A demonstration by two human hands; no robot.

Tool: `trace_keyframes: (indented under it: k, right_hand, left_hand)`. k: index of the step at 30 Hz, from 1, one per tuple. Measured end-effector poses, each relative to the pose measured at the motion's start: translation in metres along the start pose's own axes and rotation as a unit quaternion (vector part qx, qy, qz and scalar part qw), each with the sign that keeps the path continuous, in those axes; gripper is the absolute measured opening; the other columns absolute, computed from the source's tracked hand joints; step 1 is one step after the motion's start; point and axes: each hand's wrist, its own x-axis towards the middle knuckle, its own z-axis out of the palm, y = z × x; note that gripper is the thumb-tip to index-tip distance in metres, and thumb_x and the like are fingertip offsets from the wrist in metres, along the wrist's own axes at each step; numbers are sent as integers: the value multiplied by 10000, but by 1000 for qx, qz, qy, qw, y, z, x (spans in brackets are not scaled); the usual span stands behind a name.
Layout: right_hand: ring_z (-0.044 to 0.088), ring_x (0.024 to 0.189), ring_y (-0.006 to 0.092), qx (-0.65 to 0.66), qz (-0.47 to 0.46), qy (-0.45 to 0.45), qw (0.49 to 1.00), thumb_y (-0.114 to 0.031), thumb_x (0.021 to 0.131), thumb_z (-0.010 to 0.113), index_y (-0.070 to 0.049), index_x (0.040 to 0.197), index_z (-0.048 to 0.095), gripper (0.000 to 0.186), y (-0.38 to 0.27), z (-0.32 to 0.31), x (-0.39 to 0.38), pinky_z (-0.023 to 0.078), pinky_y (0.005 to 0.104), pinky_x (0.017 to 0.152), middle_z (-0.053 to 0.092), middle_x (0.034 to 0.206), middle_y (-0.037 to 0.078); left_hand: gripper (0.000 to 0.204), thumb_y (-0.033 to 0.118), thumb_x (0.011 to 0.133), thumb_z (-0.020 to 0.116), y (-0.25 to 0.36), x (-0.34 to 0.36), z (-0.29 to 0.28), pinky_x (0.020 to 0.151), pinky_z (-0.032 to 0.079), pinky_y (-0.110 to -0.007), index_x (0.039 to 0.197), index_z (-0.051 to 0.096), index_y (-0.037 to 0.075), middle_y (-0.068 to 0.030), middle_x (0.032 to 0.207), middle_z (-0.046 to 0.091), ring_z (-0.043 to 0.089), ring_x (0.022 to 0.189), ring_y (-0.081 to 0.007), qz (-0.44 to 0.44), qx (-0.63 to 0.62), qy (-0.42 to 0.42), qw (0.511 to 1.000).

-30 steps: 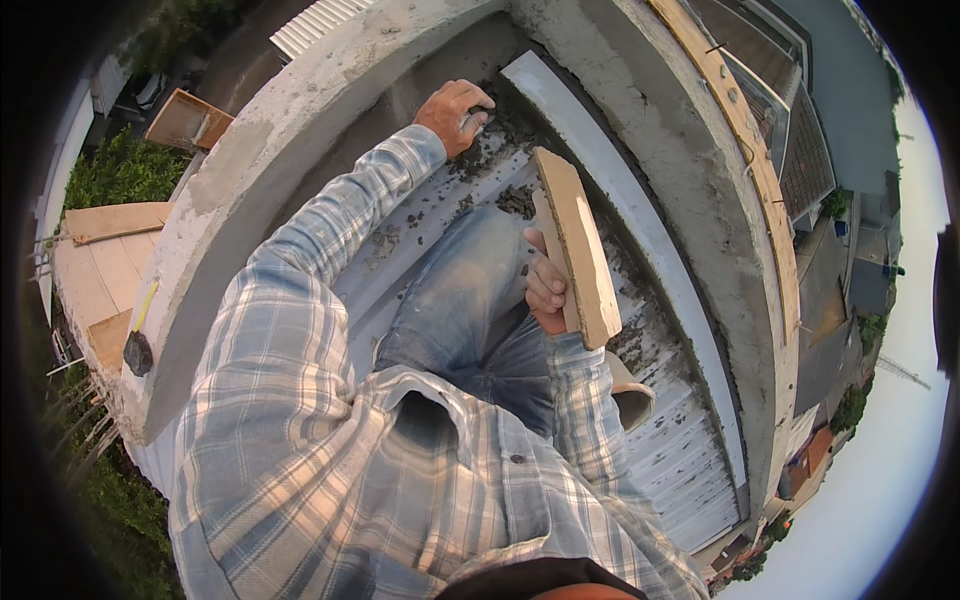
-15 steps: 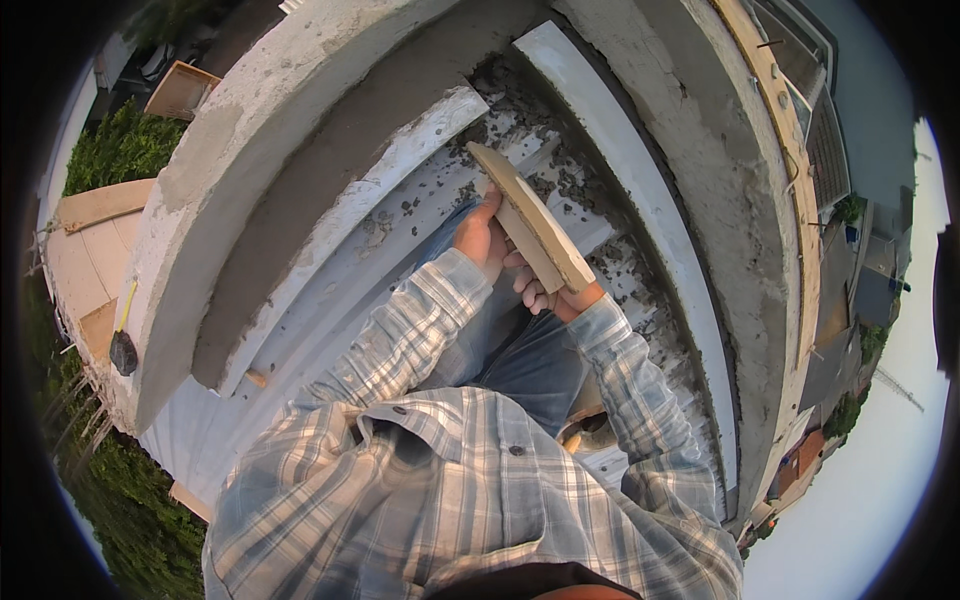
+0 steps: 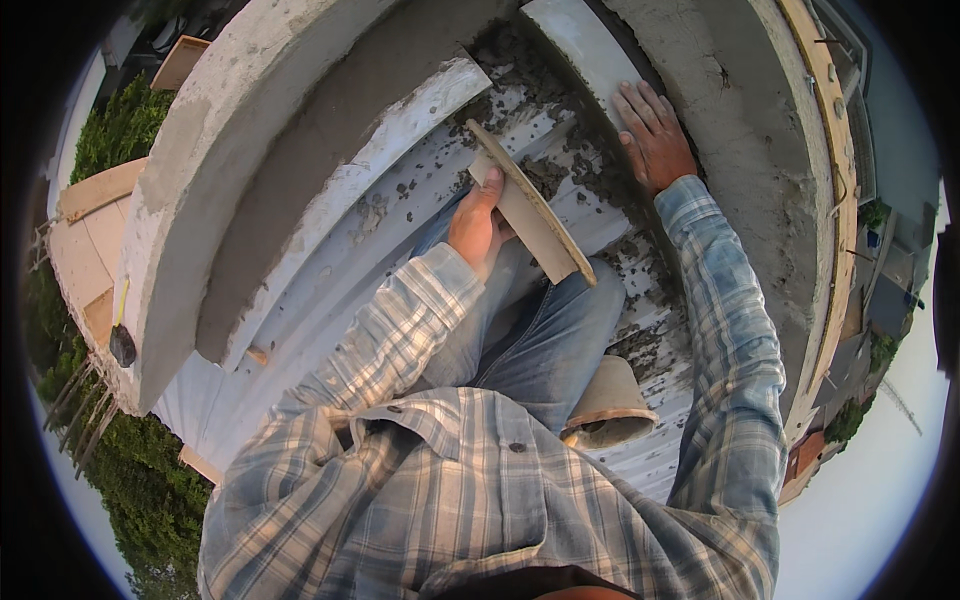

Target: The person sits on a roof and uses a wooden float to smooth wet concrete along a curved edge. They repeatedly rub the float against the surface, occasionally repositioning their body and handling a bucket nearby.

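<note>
My left hand (image 3: 475, 225) grips a beige plasterer's float (image 3: 530, 215) by the board-like piece along its back, thumb on top. The float tilts above my knees, its flat plate seen nearly edge-on, with a mortar-stained rim. Stretched out to the right, my right hand (image 3: 655, 140) lies flat with fingers extended on the far part of a long white board (image 3: 570, 40). That board runs along the inner side of the right concrete wall (image 3: 740, 170), with a dark gap between them.
A tipped bucket (image 3: 612, 395) lies beside my right thigh. Mortar crumbs (image 3: 560, 140) litter the white corrugated floor (image 3: 300, 330). On the left, another pale strip (image 3: 400, 130) borders a curved concrete wall (image 3: 210, 170). A wooden edge board (image 3: 825, 110) tops the right wall, with buildings beyond.
My right hand has let go of the float and reached right onto the white board. The float, now in my left hand alone, has turned more edge-on. The bucket has come into fuller view.
</note>
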Motion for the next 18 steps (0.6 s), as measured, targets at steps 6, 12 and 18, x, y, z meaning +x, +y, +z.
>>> trace_keyframes:
  k: [6,12,18]
  right_hand:
    - [271,1504,300,11,19,-10,1000,-215,1044,444,-178,1520,419,479,0,2,2,241,498,1241,331,1622,27]
    - [325,1477,329,96,72,18,993,-58,986,485,-152,1468,487,491,-5,5,5,298,457,1227,369,1592,74]
    - [492,1349,363,118,131,67,982,2,1016,425,-100,1424,533,435,0,4,0,430,450,1117,470,1500,179]
  left_hand:
    - [492,422,1041,549,1,6,17,1011,484,-407,1328,537,23,-109,1240,634,615,1147,-222,25,84,14,996]
    - [435,357,958,697,-5,84,61,876,509,-369,1165,608,-15,-157,1079,687,665,975,-256,242,162,77,954]
    - [497,436,960,668,-16,134,95,870,506,-424,1134,606,-26,-192,1043,679,664,946,-322,304,138,136,933]
